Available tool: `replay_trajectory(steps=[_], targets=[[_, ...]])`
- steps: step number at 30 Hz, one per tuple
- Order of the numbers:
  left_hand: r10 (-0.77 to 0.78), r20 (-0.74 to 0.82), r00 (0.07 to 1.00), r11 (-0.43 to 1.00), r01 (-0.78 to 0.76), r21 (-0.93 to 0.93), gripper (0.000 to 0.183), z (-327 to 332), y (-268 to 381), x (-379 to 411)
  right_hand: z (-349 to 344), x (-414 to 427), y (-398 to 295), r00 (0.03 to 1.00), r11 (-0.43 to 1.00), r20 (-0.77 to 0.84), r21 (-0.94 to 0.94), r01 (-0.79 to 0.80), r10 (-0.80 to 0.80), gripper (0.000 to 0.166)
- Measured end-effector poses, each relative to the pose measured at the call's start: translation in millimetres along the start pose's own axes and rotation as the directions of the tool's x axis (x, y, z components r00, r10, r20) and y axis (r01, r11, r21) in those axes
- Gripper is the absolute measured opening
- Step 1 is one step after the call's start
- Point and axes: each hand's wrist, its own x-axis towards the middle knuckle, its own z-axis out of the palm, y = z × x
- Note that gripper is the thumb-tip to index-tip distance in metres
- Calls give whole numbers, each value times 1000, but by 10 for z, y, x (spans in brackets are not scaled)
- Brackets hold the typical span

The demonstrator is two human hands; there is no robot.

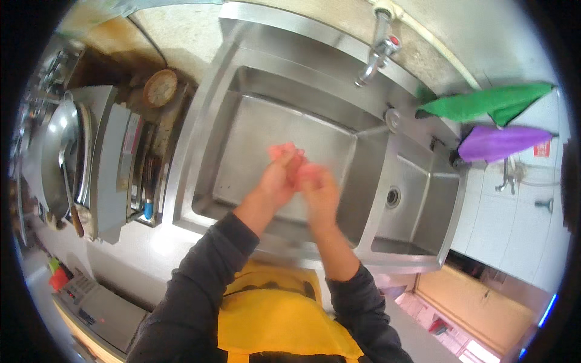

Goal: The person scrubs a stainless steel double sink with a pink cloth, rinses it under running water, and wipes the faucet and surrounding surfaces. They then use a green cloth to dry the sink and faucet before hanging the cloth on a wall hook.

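Above the large stainless-steel sink basin (254, 131), both my hands are close together on a bunched pink cloth (283, 149). My left hand (278, 179) is wrapped around one part of it, with pink folds poking out past the fingers. The other end, blurred, is gripped in my right hand (321, 193). What the fingers cover of the cloth is hidden, and its exact kind is hard to tell. Behind the basin the chrome tap (379, 56) is mounted on the wall, with no water visible at its spout.
A smaller sink basin (408, 195) with a drain adjoins on the right. Green (488, 104) and purple cloths (504, 143) hang beyond it. A wok (59, 140) holding a ladle (63, 168) stands left, near a woven basket (160, 88). An electronic machine (102, 313) sits lower left.
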Motion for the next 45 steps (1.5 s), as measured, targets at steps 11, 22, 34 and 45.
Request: replay_trajectory(steps=[11, 22, 34, 45], targets=[[70, 118, 991, 997, -72, 17, 33, 163, 57, -76, 414, 0, 20, 901, 875, -100, -307, 375, -421, 38], [127, -26, 992, 972, -119, 201, 36, 123, -32, -178, 516, 128, 57, 978, 990, -157, -51, 134, -140, 45], [-87, 227, 970, 993, 64, 104, 43, 61, -73, -199, 250, 522, 104, 969, 973, -107, -91, 212, -221, 41], [-10, -60, 998, 953, 28, 303, 53, 303, -143, -247, 365, 303, 184, 947, 949, -143, -170, 264, -288, 40]])
